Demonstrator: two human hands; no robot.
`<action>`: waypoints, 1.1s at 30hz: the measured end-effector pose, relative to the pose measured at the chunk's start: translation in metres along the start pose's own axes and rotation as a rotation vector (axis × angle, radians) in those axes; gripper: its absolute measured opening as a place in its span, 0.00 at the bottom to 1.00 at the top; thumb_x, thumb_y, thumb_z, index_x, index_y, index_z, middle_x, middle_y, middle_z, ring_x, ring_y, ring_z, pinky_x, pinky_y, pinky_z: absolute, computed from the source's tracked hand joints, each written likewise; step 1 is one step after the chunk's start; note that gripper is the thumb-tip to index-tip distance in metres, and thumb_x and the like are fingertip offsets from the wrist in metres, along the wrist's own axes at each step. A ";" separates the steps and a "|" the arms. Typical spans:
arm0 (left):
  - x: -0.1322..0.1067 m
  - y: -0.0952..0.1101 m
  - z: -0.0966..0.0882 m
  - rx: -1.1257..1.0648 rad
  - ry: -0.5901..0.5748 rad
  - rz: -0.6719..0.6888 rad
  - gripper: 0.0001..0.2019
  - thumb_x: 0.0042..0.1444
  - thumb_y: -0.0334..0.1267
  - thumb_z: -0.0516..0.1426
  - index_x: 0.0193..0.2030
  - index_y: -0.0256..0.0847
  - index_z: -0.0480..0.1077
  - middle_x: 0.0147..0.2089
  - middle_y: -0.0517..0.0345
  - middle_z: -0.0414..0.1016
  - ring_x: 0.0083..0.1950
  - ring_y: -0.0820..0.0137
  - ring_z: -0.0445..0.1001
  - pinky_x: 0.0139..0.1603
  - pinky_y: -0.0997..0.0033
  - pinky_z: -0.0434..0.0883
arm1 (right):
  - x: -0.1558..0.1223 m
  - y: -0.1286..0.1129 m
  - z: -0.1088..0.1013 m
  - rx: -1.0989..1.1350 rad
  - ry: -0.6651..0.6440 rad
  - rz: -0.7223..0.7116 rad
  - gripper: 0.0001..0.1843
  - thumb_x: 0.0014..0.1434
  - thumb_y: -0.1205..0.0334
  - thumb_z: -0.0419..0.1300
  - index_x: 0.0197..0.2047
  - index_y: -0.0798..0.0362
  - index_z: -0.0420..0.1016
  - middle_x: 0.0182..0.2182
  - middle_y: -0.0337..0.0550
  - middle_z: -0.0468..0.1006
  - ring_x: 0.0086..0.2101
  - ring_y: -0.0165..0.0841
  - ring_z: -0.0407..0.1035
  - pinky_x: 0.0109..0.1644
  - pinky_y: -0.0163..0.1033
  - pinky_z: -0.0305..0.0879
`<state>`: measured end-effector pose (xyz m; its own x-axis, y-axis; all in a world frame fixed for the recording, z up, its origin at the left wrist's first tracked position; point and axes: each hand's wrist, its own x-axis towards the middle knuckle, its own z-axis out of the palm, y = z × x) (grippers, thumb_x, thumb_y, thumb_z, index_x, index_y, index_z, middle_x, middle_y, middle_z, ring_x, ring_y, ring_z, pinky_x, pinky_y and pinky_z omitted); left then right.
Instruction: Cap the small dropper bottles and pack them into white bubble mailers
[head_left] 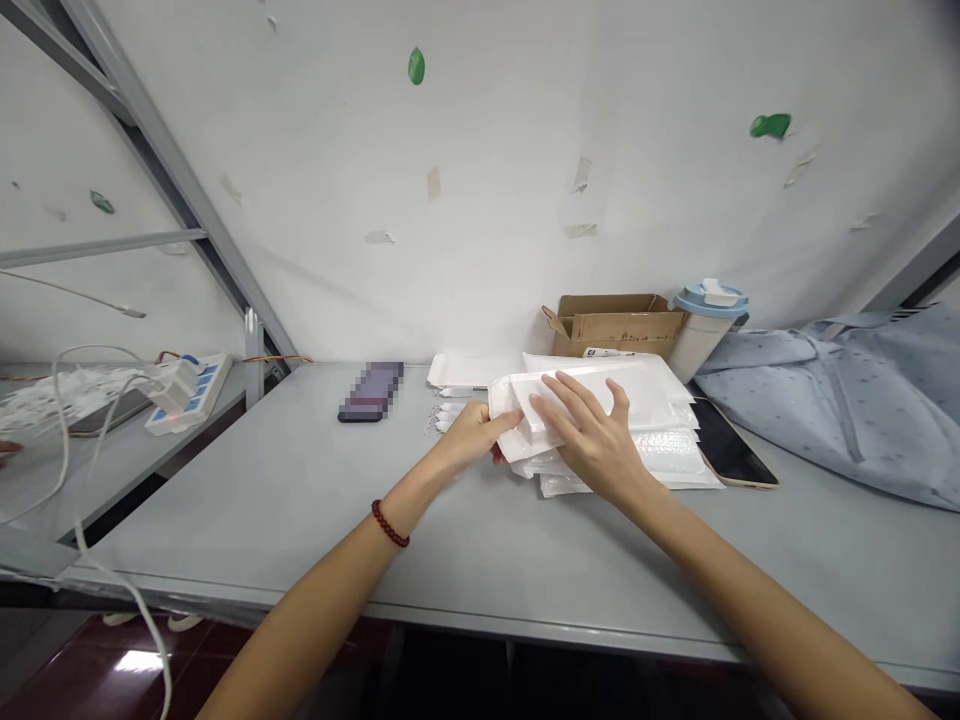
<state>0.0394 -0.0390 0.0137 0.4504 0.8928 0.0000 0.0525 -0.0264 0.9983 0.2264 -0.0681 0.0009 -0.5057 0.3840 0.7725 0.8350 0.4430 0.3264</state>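
A white padded mailer (504,394) lies tilted on top of a stack of similar mailers (664,465). My left hand (472,432) grips its left end, with the thumb on top and the other fingers mostly hidden beneath. Spread over the upper face, my right hand (592,430) has its fingers stretched out and touching the mailer. Just behind my left hand are a flat white packet (463,370) and some small white pieces (448,416), partly covered by the hand.
A cardboard box (626,328) and a blue-lidded cup (703,325) stand behind the stack. A tablet or phone (731,445) and pale blue fabric (847,400) lie to the right. At left are a dark phone (371,392), a power strip (191,395) and a white cable (90,540).
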 end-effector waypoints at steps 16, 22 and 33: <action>-0.005 0.003 0.005 0.220 0.296 0.324 0.10 0.53 0.34 0.54 0.42 0.38 0.71 0.38 0.52 0.72 0.33 0.71 0.71 0.27 0.74 0.67 | 0.000 0.003 0.003 0.057 0.078 0.018 0.15 0.59 0.78 0.49 0.46 0.53 0.67 0.38 0.42 0.81 0.41 0.31 0.74 0.60 0.49 0.43; -0.006 -0.017 0.015 0.764 0.373 0.705 0.15 0.55 0.29 0.53 0.49 0.40 0.69 0.47 0.48 0.65 0.48 0.63 0.67 0.44 0.64 0.70 | 0.003 0.001 -0.004 0.107 0.149 0.002 0.11 0.60 0.76 0.50 0.38 0.52 0.68 0.36 0.40 0.81 0.40 0.31 0.74 0.59 0.48 0.47; -0.008 -0.009 0.018 0.620 0.417 0.648 0.07 0.62 0.37 0.51 0.34 0.41 0.69 0.34 0.54 0.72 0.37 0.67 0.69 0.38 0.68 0.67 | 0.009 -0.004 -0.014 -0.037 0.280 0.128 0.19 0.58 0.65 0.59 0.52 0.50 0.62 0.50 0.53 0.74 0.53 0.41 0.66 0.57 0.49 0.51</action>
<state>0.0516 -0.0542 0.0040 0.2132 0.7060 0.6754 0.4177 -0.6908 0.5902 0.2212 -0.0777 0.0142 -0.3207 0.1945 0.9270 0.8981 0.3734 0.2323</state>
